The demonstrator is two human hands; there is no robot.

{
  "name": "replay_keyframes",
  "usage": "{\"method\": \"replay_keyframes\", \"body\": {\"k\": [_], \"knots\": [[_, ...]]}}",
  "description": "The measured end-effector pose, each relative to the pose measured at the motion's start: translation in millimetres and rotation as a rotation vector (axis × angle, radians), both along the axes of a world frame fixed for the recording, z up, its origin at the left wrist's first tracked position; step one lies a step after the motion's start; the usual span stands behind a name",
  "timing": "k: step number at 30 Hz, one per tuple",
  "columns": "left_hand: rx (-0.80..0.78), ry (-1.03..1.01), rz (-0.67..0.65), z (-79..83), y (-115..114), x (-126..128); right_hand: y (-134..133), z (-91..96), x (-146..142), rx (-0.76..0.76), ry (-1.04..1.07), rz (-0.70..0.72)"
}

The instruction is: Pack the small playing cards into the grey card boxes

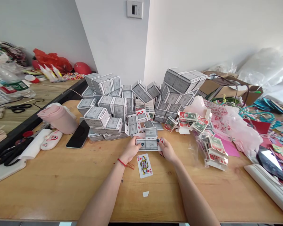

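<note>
Both my hands meet at the middle of the wooden table (61, 188). My left hand (132, 150), with a red string at the wrist, and my right hand (166, 150) each grip one end of a grey patterned card box (149, 144), fingers closed on it. A small upright grey piece (151, 132) stands just behind the box. A face-up queen of hearts card (144, 165) lies on the table between my forearms. A tiny white scrap (145, 194) lies nearer the front edge.
A large heap of grey card boxes (108, 106) rises behind my hands. Red and green flat box blanks (214, 147) lie at the right beside pink plastic bags (235, 125). A black phone (79, 135), a pink roll (58, 117) and scissors (4, 155) lie at the left.
</note>
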State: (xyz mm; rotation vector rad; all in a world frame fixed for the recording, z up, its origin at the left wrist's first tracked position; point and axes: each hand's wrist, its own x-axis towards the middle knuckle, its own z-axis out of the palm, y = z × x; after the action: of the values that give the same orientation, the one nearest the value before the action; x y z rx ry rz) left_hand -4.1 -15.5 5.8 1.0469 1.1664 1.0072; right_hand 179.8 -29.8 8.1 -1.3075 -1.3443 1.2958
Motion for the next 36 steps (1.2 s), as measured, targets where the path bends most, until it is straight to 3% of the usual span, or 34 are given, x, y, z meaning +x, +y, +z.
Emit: {"method": "replay_keyframes", "body": {"k": [4, 9, 15, 18, 21, 26, 36], "knots": [[0.115, 0.022, 0.018, 6.0, 0.0, -0.3, -0.7, 3.1, 3.3, -0.019, 0.052, -0.002], [0.264, -0.028, -0.051, 14.1, -1.4, 3.9, 2.1, 7.7, 16.5, -0.222, 0.347, -0.027], [0.584, 0.18, -0.151, 26.2, -10.1, 3.7, 1.7, 12.0, 22.2, -0.243, 0.425, -0.11], [0.521, 0.054, -0.207, 29.4, -13.6, 2.4, 1.5, 10.4, 22.1, -0.133, 0.405, -0.136], [0.343, -0.077, -0.138, 26.3, -13.7, 5.6, 2.9, 7.9, 21.3, -0.037, 0.38, -0.171], [0.093, -0.037, -0.055, 16.1, -11.3, 15.1, 3.7, 4.0, 15.5, -0.033, 0.282, -0.134], [0.166, 0.116, -0.008, 6.7, -10.2, 14.3, -2.2, 0.8, 7.3, -0.04, 0.114, -0.057]]}}
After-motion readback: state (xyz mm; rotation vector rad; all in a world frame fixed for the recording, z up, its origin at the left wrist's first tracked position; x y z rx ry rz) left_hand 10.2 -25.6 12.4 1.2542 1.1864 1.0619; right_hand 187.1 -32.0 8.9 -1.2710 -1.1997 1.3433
